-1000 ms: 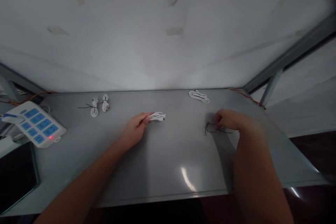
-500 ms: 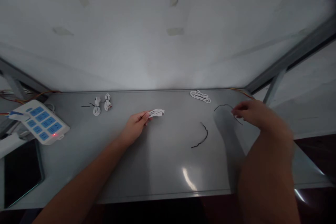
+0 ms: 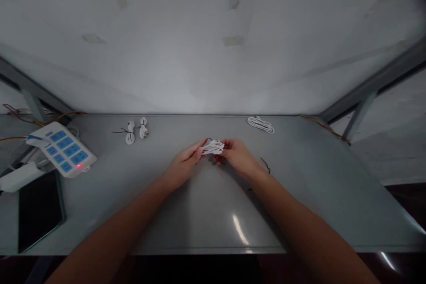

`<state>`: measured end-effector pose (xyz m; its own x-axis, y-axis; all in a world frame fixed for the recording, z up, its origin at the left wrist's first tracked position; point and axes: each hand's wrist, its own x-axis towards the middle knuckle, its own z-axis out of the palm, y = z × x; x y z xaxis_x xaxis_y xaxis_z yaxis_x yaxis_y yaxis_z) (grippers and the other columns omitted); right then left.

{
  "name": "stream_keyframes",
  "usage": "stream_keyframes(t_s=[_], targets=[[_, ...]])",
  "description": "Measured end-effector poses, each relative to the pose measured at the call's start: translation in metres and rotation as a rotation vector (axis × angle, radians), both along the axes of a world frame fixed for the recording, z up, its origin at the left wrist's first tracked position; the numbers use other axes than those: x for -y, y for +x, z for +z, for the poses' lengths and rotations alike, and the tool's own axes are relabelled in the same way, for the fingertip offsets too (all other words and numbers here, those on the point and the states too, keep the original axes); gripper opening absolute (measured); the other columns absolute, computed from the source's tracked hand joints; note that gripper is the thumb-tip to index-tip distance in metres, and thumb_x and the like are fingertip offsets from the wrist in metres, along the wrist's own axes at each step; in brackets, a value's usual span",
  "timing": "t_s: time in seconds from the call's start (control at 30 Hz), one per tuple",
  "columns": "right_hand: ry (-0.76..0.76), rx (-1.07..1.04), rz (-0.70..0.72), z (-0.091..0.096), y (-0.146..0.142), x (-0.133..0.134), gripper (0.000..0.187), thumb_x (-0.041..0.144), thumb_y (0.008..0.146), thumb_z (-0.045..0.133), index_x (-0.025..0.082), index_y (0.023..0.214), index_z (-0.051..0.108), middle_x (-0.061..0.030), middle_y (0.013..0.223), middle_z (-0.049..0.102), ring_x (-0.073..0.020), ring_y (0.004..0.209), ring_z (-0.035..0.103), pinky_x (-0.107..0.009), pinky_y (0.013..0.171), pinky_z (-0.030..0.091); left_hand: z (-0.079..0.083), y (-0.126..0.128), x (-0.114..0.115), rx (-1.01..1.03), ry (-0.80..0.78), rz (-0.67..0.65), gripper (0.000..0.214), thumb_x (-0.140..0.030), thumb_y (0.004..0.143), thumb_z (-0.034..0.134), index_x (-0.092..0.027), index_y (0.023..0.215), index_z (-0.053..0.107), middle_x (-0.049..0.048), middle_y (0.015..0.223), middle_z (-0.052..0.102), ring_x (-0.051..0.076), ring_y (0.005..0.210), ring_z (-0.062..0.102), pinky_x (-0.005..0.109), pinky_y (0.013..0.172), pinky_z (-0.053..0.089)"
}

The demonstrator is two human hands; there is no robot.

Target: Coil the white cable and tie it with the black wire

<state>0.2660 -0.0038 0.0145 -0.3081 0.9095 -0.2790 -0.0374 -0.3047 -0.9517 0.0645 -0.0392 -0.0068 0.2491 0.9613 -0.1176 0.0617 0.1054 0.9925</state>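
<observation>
A folded white cable (image 3: 213, 147) is held over the middle of the grey table (image 3: 206, 208) by both hands. My left hand (image 3: 184, 165) pinches its left end. My right hand (image 3: 238, 156) grips its right end, and a thin black tie wire shows above the bundle at its fingers. A second black tie wire (image 3: 265, 165) lies on the table just right of my right wrist, partly hidden by it.
Two tied white cable bundles (image 3: 136, 130) lie at the back left and a loose white cable coil (image 3: 261, 124) at the back right. A white and blue power strip (image 3: 63, 151) and a dark tablet (image 3: 39, 208) sit at the left edge.
My right hand came from the right side of the table to the white cable with one black tie wire. The other black wire stayed on the table. The view shifted slightly.
</observation>
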Motion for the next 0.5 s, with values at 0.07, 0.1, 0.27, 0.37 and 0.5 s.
stream_keyframes(t_s=[0.07, 0.1, 0.27, 0.37, 0.5], targets=[[-0.002, -0.020, 0.049, -0.001, -0.005, 0.005, 0.013, 0.026, 0.070, 0.076, 0.016, 0.077, 0.074, -0.0043, 0.066, 0.070, -0.0148, 0.059, 0.061, -0.028, 0.055, 0.048, -0.001, 0.003, 0.001, -0.064, 0.033, 0.000, 0.060, -0.058, 0.099, 0.054, -0.023, 0.148, 0.059, 0.0068, 0.121, 0.073, 0.023, 0.108, 0.065, 0.035, 0.098, 0.049], [0.000, -0.028, 0.063, -0.001, -0.007, 0.006, 0.013, 0.027, 0.069, 0.076, 0.015, 0.076, 0.074, -0.0041, 0.066, 0.070, -0.0147, 0.059, 0.061, -0.028, 0.054, 0.048, -0.001, 0.005, 0.001, -0.086, 0.046, 0.001, 0.060, -0.058, 0.100, 0.053, -0.023, 0.148, 0.060, 0.0067, 0.124, 0.073, 0.024, 0.112, 0.065, 0.035, 0.101, 0.048], [0.052, 0.037, 0.074, -0.002, -0.015, 0.013, 0.013, 0.028, 0.070, 0.073, 0.016, 0.075, 0.071, -0.0012, 0.065, 0.068, -0.0138, 0.056, 0.060, -0.028, 0.055, 0.049, 0.009, 0.010, -0.001, -0.114, 0.062, -0.001, 0.054, -0.054, 0.102, 0.047, -0.019, 0.142, 0.060, 0.0083, 0.127, 0.072, 0.024, 0.116, 0.066, 0.036, 0.106, 0.048], [0.096, 0.060, 0.094, -0.004, -0.018, 0.015, 0.014, 0.028, 0.072, 0.074, 0.016, 0.077, 0.072, -0.0002, 0.064, 0.066, -0.0123, 0.055, 0.057, -0.026, 0.055, 0.047, 0.013, 0.011, -0.003, -0.171, 0.096, 0.042, 0.043, -0.048, 0.103, 0.043, -0.018, 0.124, 0.065, 0.0083, 0.113, 0.075, 0.023, 0.104, 0.069, 0.035, 0.098, 0.052], [0.021, 0.074, 0.132, -0.003, -0.018, 0.019, 0.020, 0.030, 0.070, 0.080, 0.016, 0.083, 0.073, -0.0017, 0.067, 0.068, -0.0128, 0.055, 0.057, -0.027, 0.054, 0.046, 0.012, 0.010, -0.007, -0.326, 0.184, 0.165, 0.033, -0.040, 0.103, 0.041, -0.019, 0.109, 0.066, 0.0085, 0.106, 0.075, 0.023, 0.100, 0.070, 0.036, 0.096, 0.053]])
